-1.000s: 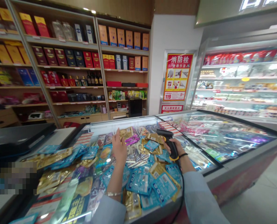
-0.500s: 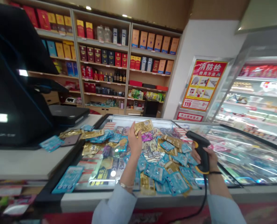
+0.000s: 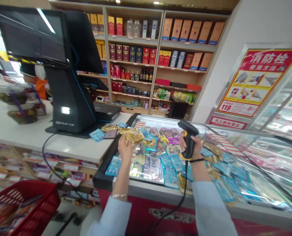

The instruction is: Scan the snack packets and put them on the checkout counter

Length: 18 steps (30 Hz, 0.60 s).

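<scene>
My left hand (image 3: pixel 125 150) has its fingers closed on the edge of a gold snack packet (image 3: pixel 136 136), at the left of the freezer's glass top (image 3: pixel 149 165). Other gold packets lie right beside it, so part of its outline is hard to tell. My right hand (image 3: pixel 197 147) grips a black and yellow barcode scanner (image 3: pixel 189 144), its head tilted toward the upper left. A cable hangs from the scanner's handle. Blue packets (image 3: pixel 171 177) lie under and left of the scanner, and a mixed heap of blue and gold packets (image 3: pixel 237 177) spreads to the right.
A checkout screen on a black stand (image 3: pixel 71 98) occupies the white counter (image 3: pixel 72 149) at the left. Below it sits a red shopping basket (image 3: pixel 35 209). Shelves of boxed bottles (image 3: pixel 133 54) line the back wall. Jars (image 3: pixel 23 113) stand at the counter's far left.
The view has swung left, bringing in the basket and the whole screen. My left hand has carried the gold packet left to the other gold packets. The scanner stays in my right hand, now closer to the left.
</scene>
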### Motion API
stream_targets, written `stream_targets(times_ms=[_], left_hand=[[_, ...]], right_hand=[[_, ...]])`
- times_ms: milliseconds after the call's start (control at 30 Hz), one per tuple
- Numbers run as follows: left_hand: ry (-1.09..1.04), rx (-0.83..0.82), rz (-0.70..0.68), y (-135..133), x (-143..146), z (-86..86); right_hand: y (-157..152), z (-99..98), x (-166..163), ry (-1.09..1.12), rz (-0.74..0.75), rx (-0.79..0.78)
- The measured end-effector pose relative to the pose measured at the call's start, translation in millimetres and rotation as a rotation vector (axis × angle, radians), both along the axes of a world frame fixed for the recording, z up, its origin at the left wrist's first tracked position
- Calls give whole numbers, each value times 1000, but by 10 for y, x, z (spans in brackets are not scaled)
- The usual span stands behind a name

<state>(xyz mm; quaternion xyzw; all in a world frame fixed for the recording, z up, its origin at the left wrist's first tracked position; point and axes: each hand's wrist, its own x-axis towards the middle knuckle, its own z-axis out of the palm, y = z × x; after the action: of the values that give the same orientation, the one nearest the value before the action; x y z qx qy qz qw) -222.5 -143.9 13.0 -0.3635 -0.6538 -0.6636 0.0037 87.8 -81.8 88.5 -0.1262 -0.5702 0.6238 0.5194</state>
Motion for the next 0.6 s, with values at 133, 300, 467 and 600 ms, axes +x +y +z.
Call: stream_targets(times_ms=[133,300,467,600], left_hand=[[108,-107,106,-140,-243,-159],[340,-376,262,-188,-199,-321],[456,-458,286,-172,-169,-389],[485,-456,236,-173,-172,-378]], right_hand=[[109,-169,-732,109,178,-47],[236,-526,-1441,82,180,-200],[256,-889,-1709,-78,171,-388],[252,-1004,-1713,-123,190,-403]])
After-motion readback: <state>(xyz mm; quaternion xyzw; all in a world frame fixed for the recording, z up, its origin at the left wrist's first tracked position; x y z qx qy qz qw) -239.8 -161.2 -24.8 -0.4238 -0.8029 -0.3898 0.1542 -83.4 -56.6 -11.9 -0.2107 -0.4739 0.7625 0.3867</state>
